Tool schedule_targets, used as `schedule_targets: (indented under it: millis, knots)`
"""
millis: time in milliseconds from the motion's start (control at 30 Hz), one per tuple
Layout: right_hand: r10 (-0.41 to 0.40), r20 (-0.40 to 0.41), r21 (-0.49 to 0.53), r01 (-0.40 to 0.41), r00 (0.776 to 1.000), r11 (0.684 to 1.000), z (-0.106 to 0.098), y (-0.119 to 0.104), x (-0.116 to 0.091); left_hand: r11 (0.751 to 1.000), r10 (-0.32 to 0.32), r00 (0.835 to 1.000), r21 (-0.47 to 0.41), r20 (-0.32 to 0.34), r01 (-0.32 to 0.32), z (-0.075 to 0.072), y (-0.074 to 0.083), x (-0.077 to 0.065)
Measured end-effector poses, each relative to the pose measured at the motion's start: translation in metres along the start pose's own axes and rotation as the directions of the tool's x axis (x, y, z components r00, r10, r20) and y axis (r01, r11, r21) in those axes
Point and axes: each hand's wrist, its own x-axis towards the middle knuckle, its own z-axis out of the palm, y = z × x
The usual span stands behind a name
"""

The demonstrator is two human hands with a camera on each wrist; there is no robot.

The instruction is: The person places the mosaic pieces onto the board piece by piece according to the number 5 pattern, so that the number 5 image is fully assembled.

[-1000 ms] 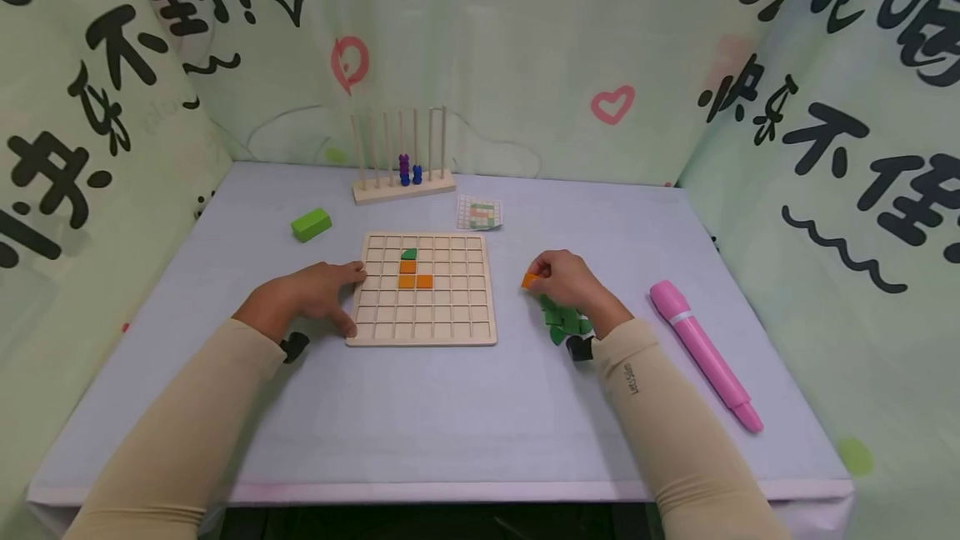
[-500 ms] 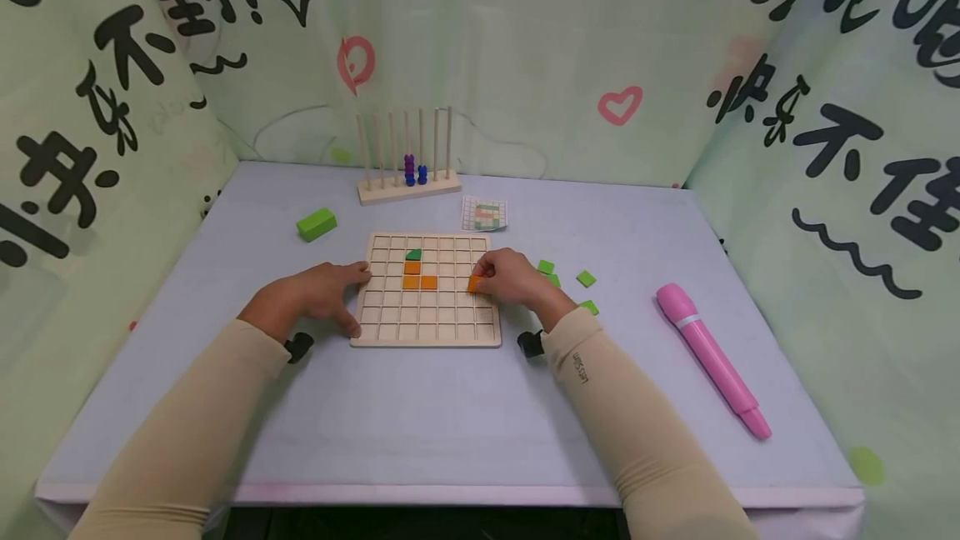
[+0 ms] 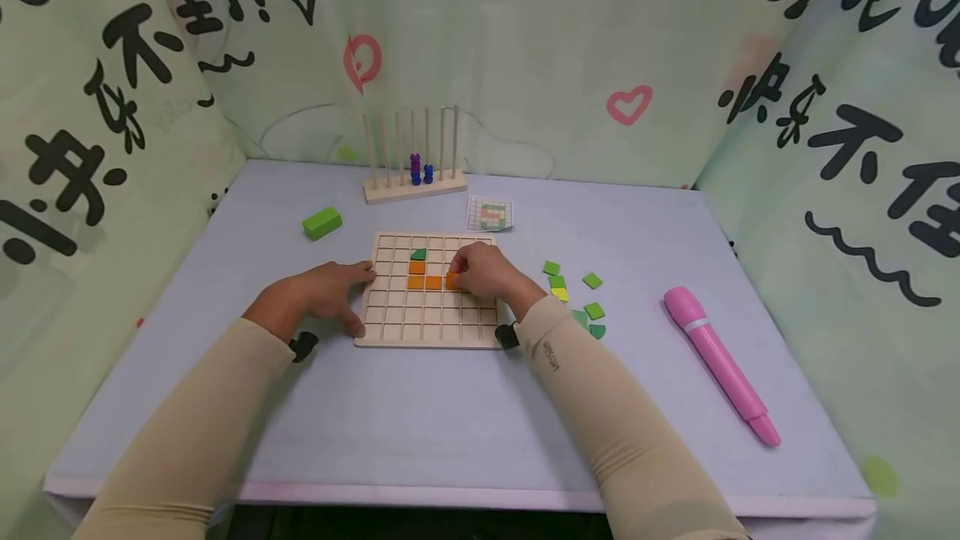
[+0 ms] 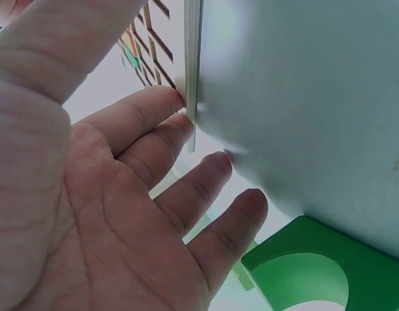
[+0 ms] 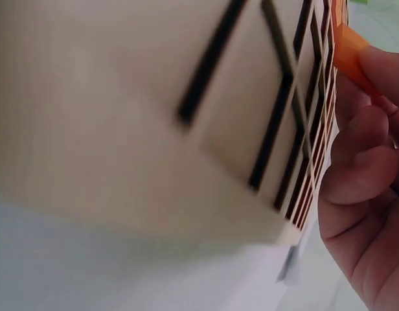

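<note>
A wooden grid board lies mid-table, with several orange square tiles and one green tile with a rounded corner set in its cells. My left hand rests at the board's left edge, thumb and fingers spread; in the left wrist view its straight fingers touch the board's side. Over the board, my right hand pinches another orange square tile between thumb and finger, right beside the row of placed orange tiles. The right hand covers part of the board's right side.
Several loose green and yellow tiles lie right of the board. A pink marker-shaped stick is farther right. Behind stand a peg rack with beads and a small pattern card. A green block sits back left.
My right hand has carried the orange tile left from the loose pile to over the board, uncovering the green tiles. My left hand stays at the board's edge.
</note>
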Motion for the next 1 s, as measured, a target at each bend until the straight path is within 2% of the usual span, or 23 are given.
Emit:
schedule_targets:
  millis: [367,667,867,1000]
  knots:
    - [0.027,-0.008,-0.063,-0.028,1.0,0.998,0.005,-0.007,0.001,1.0,0.015,1.0,0.02,0.0,-0.015,0.003,-0.001,0.001]
    - [0.097,-0.025,-0.141,-0.099,0.995,0.985,0.008,-0.014,0.004,1.0,-0.003,1.0,0.016,-0.001,0.003,0.003,-0.001,0.001]
    - [0.101,-0.028,-0.189,-0.105,0.994,0.976,0.011,-0.014,0.008,1.0,-0.002,1.0,0.008,-0.002,0.002,0.003,-0.001,0.001]
    - [0.107,-0.03,-0.186,-0.11,0.994,0.976,0.011,-0.015,0.009,1.0,0.0,1.0,0.003,-0.005,0.0,0.002,-0.002,0.0]
